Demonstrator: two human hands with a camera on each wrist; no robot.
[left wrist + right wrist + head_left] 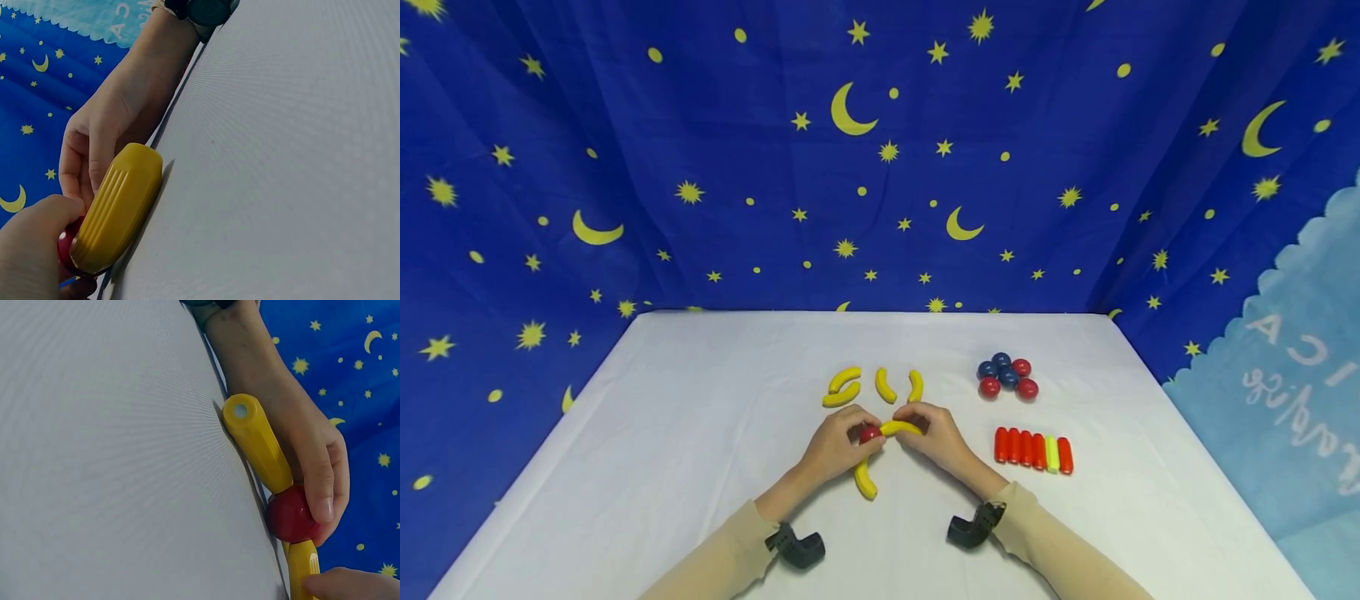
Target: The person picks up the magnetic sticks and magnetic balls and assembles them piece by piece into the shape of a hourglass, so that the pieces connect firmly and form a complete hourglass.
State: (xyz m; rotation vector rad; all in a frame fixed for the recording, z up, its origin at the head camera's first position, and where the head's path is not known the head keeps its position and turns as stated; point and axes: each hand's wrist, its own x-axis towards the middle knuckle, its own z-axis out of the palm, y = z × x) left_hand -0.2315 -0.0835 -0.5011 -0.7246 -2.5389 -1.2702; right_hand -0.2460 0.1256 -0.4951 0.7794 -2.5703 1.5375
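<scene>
My left hand [837,442] pinches a glossy red ball [289,515] between thumb and fingers. One curved yellow rod [259,447] touches the ball and extends toward me over the white table; a small grey disc shows in its free end. On the ball's right side, a second curved yellow rod [898,427] meets it. The thumb and fingers of my right hand [942,439] grip that rod near its outer end. In the left wrist view, the nearer rod [119,209] covers much of the ball.
Several loose curved yellow rods [885,385] lie just beyond the hands. At the back right is a cluster of blue and red balls [989,387]. Nearer, straight red rods [1026,448] and one yellow-green rod [1052,454] form a row on the white table [700,400].
</scene>
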